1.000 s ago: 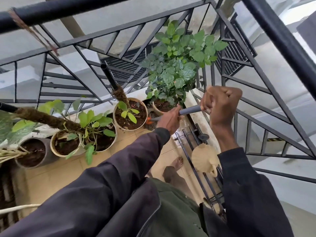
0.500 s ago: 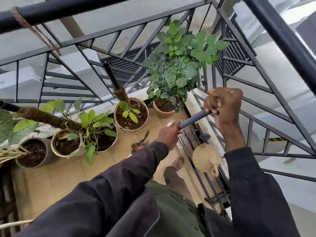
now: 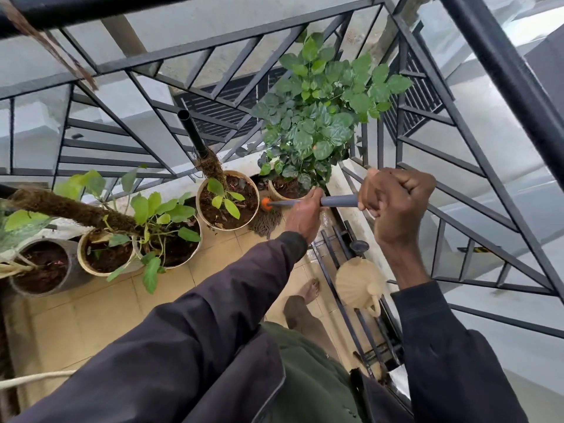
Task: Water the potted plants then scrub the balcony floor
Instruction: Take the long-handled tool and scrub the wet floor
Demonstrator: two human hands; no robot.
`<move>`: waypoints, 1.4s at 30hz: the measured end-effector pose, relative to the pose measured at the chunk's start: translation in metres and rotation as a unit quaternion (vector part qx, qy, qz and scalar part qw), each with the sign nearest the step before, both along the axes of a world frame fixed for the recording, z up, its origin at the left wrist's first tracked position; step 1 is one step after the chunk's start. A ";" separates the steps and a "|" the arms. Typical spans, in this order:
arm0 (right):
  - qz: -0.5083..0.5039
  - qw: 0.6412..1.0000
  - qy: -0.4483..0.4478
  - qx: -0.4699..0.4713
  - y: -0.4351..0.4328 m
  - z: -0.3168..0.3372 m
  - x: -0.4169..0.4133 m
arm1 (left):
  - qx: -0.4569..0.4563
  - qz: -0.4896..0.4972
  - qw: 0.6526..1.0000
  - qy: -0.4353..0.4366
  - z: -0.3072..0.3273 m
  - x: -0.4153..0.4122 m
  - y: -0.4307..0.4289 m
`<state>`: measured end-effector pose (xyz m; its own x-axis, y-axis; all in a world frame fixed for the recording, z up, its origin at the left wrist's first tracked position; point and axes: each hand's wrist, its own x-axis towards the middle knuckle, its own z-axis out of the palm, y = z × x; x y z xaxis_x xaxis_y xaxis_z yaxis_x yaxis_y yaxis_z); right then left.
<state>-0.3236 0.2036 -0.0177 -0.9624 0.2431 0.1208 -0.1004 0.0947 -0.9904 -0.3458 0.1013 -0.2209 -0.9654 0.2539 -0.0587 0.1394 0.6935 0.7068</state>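
Observation:
I hold a grey mop handle [image 3: 338,202] with both hands. My left hand [image 3: 303,216] grips it lower down, my right hand [image 3: 396,199] grips its top end. An orange collar [image 3: 265,203] joins the handle to the brown string mop head [image 3: 265,222], which lies on the beige tiled floor [image 3: 100,312] between two pots. Several potted plants line the railing: a cream pot [image 3: 227,199] with a moss pole, a bushy dark-leaved plant [image 3: 320,117] in the corner, and more pots [image 3: 100,254] to the left.
A black metal railing [image 3: 213,47] encloses the balcony on the far and right sides. A beige watering can [image 3: 360,285] sits on a black wire rack [image 3: 332,270] by the right wall. My bare foot [image 3: 309,290] stands on the tiles.
The mop head has been pushed forward from the open tiles back into the gap between the two far pots. Both hands moved forward with the handle.

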 end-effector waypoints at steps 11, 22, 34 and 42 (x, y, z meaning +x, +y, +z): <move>0.022 0.997 0.004 0.071 0.027 0.035 -0.012 | 0.086 -0.023 0.995 -0.044 0.024 0.014 0.057; -0.062 0.997 0.024 0.048 0.025 0.010 0.007 | 0.075 -0.083 0.993 -0.046 0.017 -0.008 0.066; 0.114 0.985 -0.001 -0.133 0.009 0.011 -0.013 | -0.020 -0.073 0.996 -0.035 0.024 0.015 0.006; 0.178 0.960 -0.053 -0.209 -0.009 -0.003 -0.005 | -0.077 -0.038 0.995 -0.043 0.016 0.050 -0.045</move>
